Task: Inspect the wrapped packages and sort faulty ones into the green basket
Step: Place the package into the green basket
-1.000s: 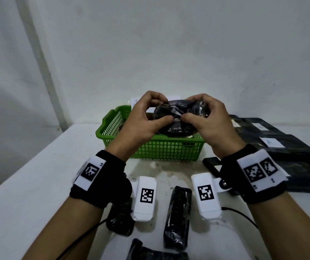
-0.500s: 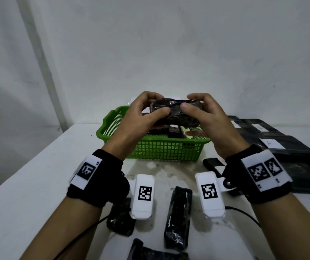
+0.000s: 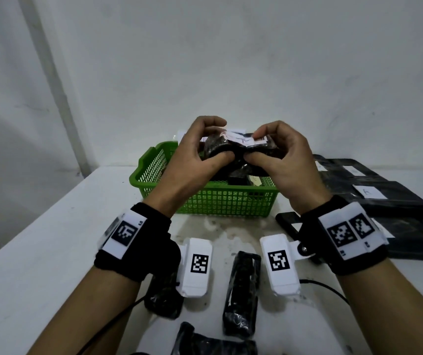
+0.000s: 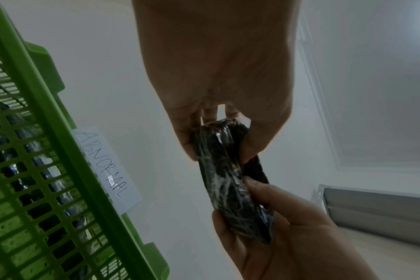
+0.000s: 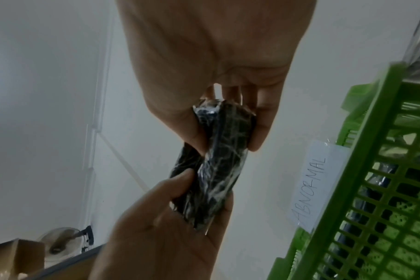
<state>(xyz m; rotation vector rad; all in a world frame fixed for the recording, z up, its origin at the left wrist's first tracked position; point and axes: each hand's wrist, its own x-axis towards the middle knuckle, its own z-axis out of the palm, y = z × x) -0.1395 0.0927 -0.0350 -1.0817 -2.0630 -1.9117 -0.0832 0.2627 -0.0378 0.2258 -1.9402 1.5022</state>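
Both hands hold one black package wrapped in clear film (image 3: 233,149) up in the air above the green basket (image 3: 220,203). My left hand (image 3: 205,152) grips its left end between thumb and fingers, and my right hand (image 3: 271,152) grips its right end the same way. A white label shows on the package's upper face. The left wrist view shows the wrapped package (image 4: 230,176) held at both ends beside the basket (image 4: 43,170); the right wrist view shows the package (image 5: 218,164) likewise. The basket (image 5: 362,189) carries a paper tag reading ABNORMAL and holds some black wrapped items.
Three more black wrapped packages lie on the white table near me, one in the middle (image 3: 242,295), one under my left wrist (image 3: 163,301) and one at the front edge (image 3: 213,342). Flat black packages with white labels (image 3: 374,198) are stacked at the right.
The package has been turned in both hands, so its white label now faces up. The hands stay above the basket at about the same height.
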